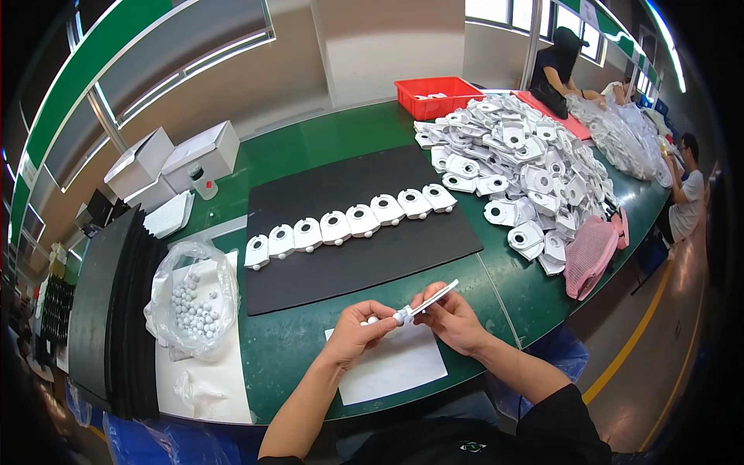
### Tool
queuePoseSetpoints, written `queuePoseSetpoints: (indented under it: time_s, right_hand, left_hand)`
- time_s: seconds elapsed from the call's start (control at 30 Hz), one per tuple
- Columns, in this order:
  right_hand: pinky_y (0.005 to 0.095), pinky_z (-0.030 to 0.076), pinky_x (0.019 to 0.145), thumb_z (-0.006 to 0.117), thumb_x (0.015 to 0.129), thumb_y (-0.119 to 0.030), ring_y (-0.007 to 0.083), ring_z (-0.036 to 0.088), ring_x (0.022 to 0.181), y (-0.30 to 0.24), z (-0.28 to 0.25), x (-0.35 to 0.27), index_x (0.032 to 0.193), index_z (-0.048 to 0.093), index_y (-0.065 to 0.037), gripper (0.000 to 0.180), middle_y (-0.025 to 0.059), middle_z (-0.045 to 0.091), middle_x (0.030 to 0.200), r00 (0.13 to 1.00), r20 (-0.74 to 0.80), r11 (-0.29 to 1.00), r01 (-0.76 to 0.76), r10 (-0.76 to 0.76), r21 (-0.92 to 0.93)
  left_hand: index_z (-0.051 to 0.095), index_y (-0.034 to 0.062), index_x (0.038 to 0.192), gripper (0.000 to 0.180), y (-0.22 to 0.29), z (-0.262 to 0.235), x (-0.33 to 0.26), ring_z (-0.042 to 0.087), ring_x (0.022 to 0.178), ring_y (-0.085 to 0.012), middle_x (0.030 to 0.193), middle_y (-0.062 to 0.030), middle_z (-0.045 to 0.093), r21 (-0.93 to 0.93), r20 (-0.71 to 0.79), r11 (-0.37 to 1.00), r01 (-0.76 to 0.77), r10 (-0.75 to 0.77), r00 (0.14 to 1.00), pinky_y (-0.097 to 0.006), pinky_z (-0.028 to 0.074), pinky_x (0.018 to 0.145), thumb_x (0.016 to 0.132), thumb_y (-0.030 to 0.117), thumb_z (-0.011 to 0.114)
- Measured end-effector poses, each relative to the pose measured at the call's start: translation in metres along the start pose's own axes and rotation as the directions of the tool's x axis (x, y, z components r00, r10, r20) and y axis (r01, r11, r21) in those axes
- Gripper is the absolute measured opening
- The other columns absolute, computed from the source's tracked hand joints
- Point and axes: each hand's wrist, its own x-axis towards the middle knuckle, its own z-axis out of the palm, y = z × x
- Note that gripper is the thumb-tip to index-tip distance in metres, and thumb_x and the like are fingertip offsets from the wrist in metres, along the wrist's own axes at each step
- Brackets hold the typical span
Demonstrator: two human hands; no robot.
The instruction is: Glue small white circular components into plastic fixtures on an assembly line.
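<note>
My right hand [456, 321] pinches a flat white plastic part [435, 298], held edge-on above the near side of the table. At the part's lower end is a small white ball [399, 317], gripped by the fingertips of my left hand [359, 333]. More white shows in the curl of the left fingers, perhaps further balls. Below both hands lies a white paper sheet [395, 368]. Beyond them, a black mat [356, 275] carries a slanting row of similar white parts [335, 228], several with a ball at the near end.
A large heap of white parts [535, 155] covers the right side, with a pink mesh item [589, 256] beside it. A clear bag of white balls [194, 310] sits left, near stacked black sheets [116, 310]. A red bin [438, 91] and white boxes [201, 151] stand behind. Other people sit at right.
</note>
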Motion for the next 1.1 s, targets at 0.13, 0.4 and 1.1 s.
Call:
queuePoseSetpoints:
  time_s: [0.13,0.4,1.1]
  right_hand:
    - [0.0305,0.044,0.082,0.046,0.091,-0.011,0.0161,0.051,0.094,0.001,-0.001,0.000,0.096,0.044,-0.010,0.005,0.0067,0.051,0.098,0.998,0.050,0.998,0.042,-0.039,-0.049]
    - [0.0286,0.045,0.071,0.046,0.091,-0.011,0.0149,0.053,0.081,0.001,0.006,0.005,0.096,0.044,-0.007,0.007,0.0075,0.053,0.091,0.997,0.047,0.963,0.069,-0.058,-0.261]
    - [0.0259,0.047,0.042,0.064,0.069,-0.007,0.0169,0.059,0.051,0.081,0.126,0.213,0.110,0.048,0.009,0.046,0.0141,0.062,0.070,0.889,0.076,0.566,-0.219,0.451,-0.795]
  left_hand:
    - [0.058,0.0040,0.081,0.012,-0.001,-0.001,0.000,0.042,0.050,-0.0034,0.066,0.0000,0.054,-0.024,0.005,1.000,0.009,-0.009,1.000,-0.017,0.028,0.042,0.074,0.007,0.067]
    - [0.060,0.0065,0.075,0.010,-0.005,-0.003,0.000,0.042,0.052,-0.0030,0.065,0.0025,0.054,0.123,0.047,0.992,-0.028,0.022,0.999,-0.018,0.030,0.045,0.069,0.006,0.068]
    - [0.050,0.0072,0.081,0.048,-0.012,-0.035,0.014,0.036,0.051,-0.0125,0.064,-0.0029,0.041,-0.823,-0.246,0.530,-0.205,-0.007,0.969,-0.023,0.025,0.037,0.090,0.051,0.032]
